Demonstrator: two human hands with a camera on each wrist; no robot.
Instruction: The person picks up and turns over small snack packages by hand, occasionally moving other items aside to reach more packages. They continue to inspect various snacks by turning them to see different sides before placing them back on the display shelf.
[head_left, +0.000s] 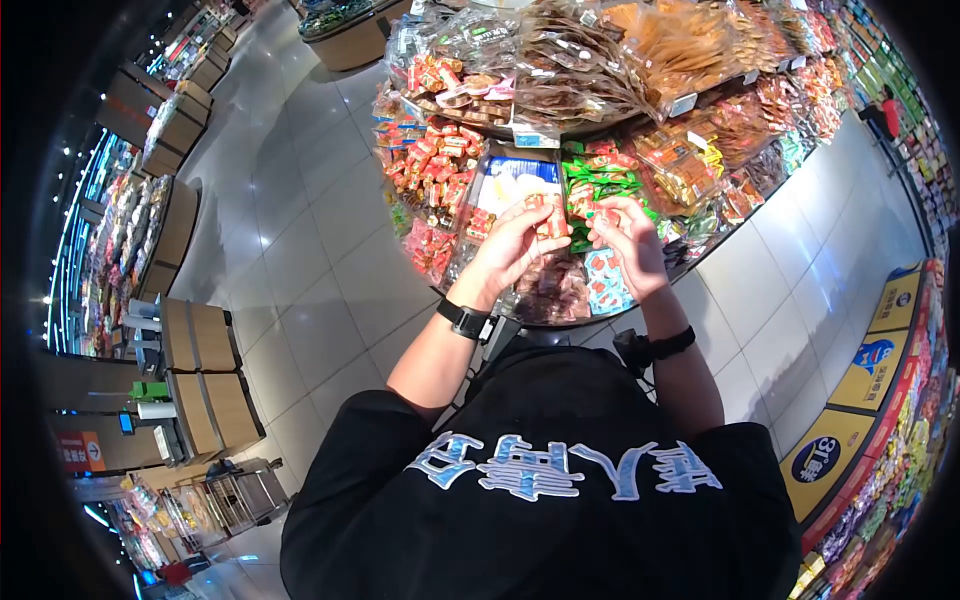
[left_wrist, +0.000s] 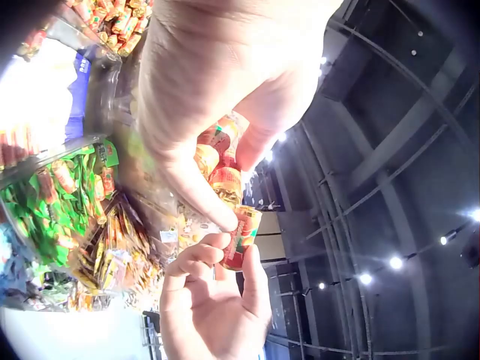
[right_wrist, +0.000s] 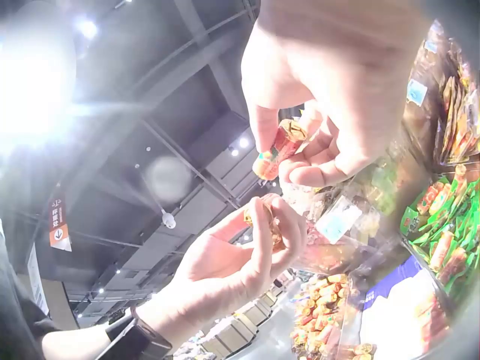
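Note:
My left hand (head_left: 500,252) holds several small red-and-gold wrapped rolls (left_wrist: 226,180) between its thumb and curled fingers. Facing it, my right hand (head_left: 636,245) pinches one such wrapped roll (right_wrist: 283,148) by thumb and fingertips. In the left wrist view this single roll (left_wrist: 241,238) is close to the left fingertips. Both hands are over the front of a rounded display of bulk snacks. Below and between them lies a blue-and-white package (head_left: 522,178) in a bin, with green-wrapped snacks (head_left: 604,182) to its right.
Similar red-and-gold rolls (head_left: 432,160) fill a bin at the left. Brown packets (head_left: 553,290) and light-blue packets (head_left: 606,284) lie near the display's front edge. Bagged snacks (head_left: 570,60) are heaped on the upper tier. Tiled floor (head_left: 310,210) runs along the left, and yellow-fronted shelving (head_left: 850,400) stands right.

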